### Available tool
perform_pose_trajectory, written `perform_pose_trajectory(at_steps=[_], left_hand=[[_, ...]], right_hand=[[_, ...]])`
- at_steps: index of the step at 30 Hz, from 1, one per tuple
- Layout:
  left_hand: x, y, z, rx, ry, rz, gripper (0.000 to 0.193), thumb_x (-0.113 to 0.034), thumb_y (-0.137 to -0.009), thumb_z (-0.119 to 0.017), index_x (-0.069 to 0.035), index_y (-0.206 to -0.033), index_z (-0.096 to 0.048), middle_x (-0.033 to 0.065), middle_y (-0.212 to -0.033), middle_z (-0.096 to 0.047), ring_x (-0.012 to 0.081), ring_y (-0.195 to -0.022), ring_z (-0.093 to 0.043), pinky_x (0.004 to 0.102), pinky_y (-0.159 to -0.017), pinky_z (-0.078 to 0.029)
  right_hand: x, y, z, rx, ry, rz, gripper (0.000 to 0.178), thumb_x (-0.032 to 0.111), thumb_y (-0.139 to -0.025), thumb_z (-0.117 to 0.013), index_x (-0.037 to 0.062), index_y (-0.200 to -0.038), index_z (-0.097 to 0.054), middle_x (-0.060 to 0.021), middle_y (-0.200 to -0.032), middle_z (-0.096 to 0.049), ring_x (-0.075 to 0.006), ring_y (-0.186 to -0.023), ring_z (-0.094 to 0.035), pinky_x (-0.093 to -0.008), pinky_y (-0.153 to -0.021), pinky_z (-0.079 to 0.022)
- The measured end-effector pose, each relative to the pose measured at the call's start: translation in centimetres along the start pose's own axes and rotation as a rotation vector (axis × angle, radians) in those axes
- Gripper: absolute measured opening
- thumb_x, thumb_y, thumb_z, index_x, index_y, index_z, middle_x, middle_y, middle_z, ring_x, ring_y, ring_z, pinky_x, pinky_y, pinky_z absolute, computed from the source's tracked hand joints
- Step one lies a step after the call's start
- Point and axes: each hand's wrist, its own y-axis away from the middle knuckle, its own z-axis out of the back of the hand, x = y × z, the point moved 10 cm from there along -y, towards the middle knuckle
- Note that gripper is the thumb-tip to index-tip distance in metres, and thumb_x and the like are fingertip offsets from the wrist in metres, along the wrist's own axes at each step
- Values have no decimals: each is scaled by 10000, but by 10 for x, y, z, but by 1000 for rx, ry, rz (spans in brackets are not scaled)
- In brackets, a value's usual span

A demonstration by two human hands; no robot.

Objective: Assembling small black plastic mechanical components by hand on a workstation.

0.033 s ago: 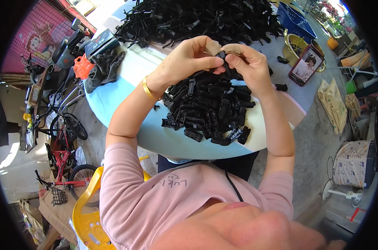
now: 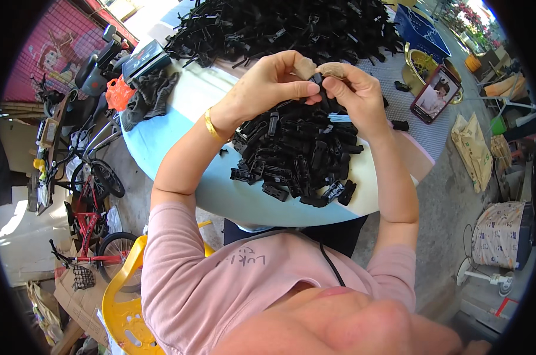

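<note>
A small black plastic piece (image 2: 318, 78) is pinched between the fingertips of both hands, above the table. My left hand (image 2: 281, 80) grips it from the left with thumb and index finger. My right hand (image 2: 356, 94) closes on it from the right. Tan coverings wrap both index fingertips. Just below my hands lies a heap of small black plastic parts (image 2: 297, 157), partly hidden by my fingers. Beside my right wrist, thin light-blue strips (image 2: 339, 118) rest on that heap. The exact kind of the held piece cannot be made out.
A bigger pile of black parts with thin tails (image 2: 285, 29) covers the far side of the table (image 2: 155, 139). At right stand a phone (image 2: 436, 93), a gold-coloured pot (image 2: 411, 59) and a blue basket (image 2: 421, 32). A dark cloth (image 2: 149, 97) lies at left, near a yellow chair (image 2: 129, 296).
The black piece has shifted slightly between my fingertips, and less of it shows below them. My hands stay almost in place.
</note>
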Motion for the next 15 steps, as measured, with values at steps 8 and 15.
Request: perform_pose_trajectory(at_steps=[8,15], left_hand=[[-5,4,18,-186,-365,-110,170,-10,-813,-604,21,-945,-501,34,-866,-547,109,-806,-591,240,-737,-499],[-18,10,13,-246,-475,-204,293,23,-774,-636,18,-1044,-524,49,-947,-579,90,-841,-576,222,-734,-497]], right_hand=[[0,4,7,-163,219,37,116,105,-889,-525,6,-926,-572,18,-684,-524,-23,-602,-461,-151,-535,-357],[-1,4,1,-124,284,-16,111,113,-888,-532,9,-876,-569,12,-652,-533,-31,-598,-481,-160,-570,-387]])
